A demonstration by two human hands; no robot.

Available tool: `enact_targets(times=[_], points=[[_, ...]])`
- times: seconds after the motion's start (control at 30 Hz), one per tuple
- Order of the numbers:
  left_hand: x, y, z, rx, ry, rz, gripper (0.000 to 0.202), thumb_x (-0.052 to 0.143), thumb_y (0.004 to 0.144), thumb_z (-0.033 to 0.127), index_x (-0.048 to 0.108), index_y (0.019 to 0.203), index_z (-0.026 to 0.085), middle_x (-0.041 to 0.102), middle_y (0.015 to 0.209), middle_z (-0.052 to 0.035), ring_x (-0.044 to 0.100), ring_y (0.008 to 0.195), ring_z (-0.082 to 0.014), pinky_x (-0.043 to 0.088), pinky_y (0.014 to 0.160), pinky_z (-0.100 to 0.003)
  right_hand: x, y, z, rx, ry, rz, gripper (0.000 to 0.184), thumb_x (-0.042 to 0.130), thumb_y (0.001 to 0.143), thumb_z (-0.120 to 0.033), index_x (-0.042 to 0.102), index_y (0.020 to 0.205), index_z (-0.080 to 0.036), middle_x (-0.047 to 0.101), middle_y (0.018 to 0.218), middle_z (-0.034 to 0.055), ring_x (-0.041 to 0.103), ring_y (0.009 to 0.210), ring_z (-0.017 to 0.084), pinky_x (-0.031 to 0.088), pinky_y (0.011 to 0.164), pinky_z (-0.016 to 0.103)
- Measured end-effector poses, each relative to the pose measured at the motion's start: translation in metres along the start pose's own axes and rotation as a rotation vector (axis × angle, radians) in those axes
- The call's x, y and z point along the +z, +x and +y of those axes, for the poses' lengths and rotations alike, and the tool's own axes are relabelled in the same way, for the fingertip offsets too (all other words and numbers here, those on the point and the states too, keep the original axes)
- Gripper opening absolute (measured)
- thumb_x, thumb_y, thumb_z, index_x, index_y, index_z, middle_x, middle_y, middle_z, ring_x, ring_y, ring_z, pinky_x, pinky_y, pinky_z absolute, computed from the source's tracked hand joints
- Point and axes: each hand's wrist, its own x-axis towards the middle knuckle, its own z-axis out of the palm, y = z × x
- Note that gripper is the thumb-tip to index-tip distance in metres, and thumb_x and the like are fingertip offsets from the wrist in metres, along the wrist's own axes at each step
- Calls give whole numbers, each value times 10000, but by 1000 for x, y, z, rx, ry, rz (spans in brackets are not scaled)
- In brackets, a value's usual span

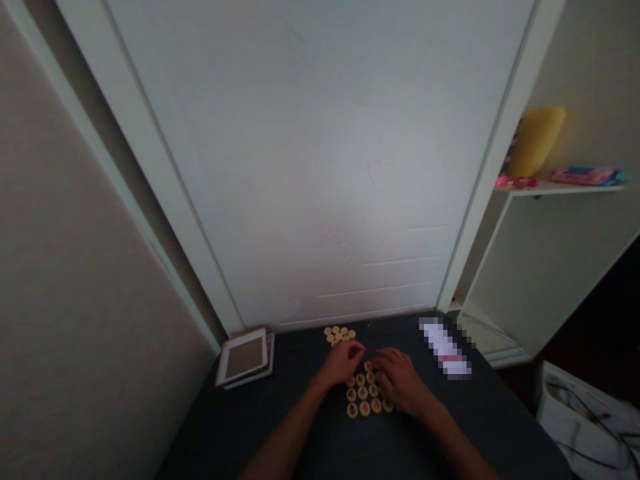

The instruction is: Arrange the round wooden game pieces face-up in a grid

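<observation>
Round wooden discs (365, 408) with dark and red printed pictures lie in rows on a dark table (300, 440). Just beyond the rows, one more disc (369, 366) lies near my right fingertips. My left hand (343, 361) hovers at the far left of the rows, thumb and fingers pinched together; what is between them, if anything, is too small to make out. Over the right side of the rows, my right hand (397, 377) has its fingers stretched out, and it hides some discs. Behind my left hand sits a cluster of plain-looking discs (339, 335).
Stacked framed boards (246, 357) lie at the table's back left. A blurred-out white item (445, 348) lies at the back right. A white panel (330, 167) rises behind the table. Right of it stand a shelf (565, 189) and a white bin with cables (590, 427).
</observation>
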Motion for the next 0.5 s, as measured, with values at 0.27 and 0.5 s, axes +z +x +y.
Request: enact_targets(times=[0.27,0.5], points=[[-56,-19,-40,-69,249,214,250,522,948,211,676,1140,168,710,1060,-93,676,961,-222,514,896,-342,5,-37,-10,-33,193,199,369,480,925,-156,658,1233,-254,672,1241,92,577,1200,270,425,1069,475],[-33,-43,-30,60,443,173,318,576,932,206,643,1235,276,634,1148,-70,584,1098,-264,462,961,-396,38,-67,-63,-106,401,246,374,472,838,-44,674,1051,-276,736,1019,35,672,1006,215,514,957,376]])
